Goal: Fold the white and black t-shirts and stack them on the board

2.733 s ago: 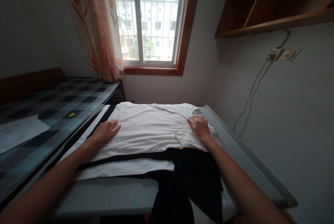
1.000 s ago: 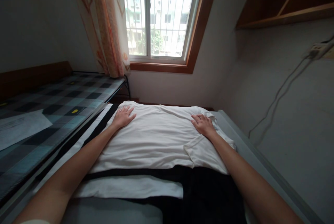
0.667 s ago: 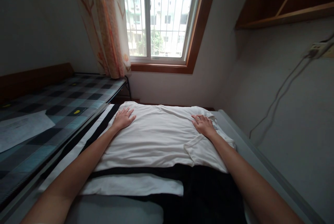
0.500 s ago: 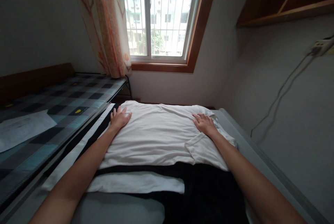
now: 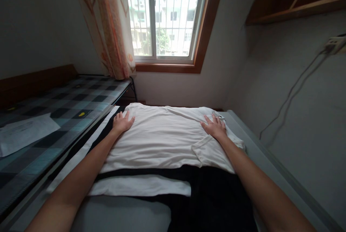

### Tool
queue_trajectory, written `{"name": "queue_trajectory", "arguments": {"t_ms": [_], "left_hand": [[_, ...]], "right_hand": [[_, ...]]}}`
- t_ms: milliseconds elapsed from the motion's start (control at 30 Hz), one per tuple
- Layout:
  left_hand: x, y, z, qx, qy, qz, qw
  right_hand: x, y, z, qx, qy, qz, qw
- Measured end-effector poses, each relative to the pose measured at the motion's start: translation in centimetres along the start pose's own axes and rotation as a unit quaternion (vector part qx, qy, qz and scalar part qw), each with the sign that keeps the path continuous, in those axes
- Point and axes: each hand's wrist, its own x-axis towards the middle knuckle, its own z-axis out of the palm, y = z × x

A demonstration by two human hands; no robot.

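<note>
One white shirt (image 5: 162,136), left grip (image 5: 122,122), right grip (image 5: 215,127) on opposite edges, room between

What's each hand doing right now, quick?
Left hand: open, fingers spread, resting at the left edge of the white shirt, not gripping.
Right hand: open, fingers spread, resting on the shirt's right part, not gripping.

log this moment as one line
left hand: on white shirt, left end | right hand: on white shirt, right end | white shirt: lies over black cloth | paper: on checked mattress
</note>
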Motion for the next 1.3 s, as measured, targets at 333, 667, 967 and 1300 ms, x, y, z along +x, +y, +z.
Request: {"name": "queue_trajectory", "arguments": {"t_ms": [333,667,967,1300], "left_hand": [[-0.6,-0.5,0.1,0.017,0.014,0.022,1.000],[-1.9,-0.7,-0.5,0.005,0.028,0.038,0.999],[-2.7,-1.5,-0.9,-0.064,0.120,-0.108,0.985],[-3.0,-3.0,-2.0,-0.012,0.111,-0.124,0.986]], "right_hand": [[-0.3,-0.1,-0.3,-0.005,-0.001,0.008,1.000],[-0.9,0.0,-0.3,-0.006,0.012,0.010,1.000],[-1.7,0.3,-0.2,0.092,0.164,0.071,0.980],[-1.3,1.1,-0.4,0.084,0.141,0.201,0.966]]}}
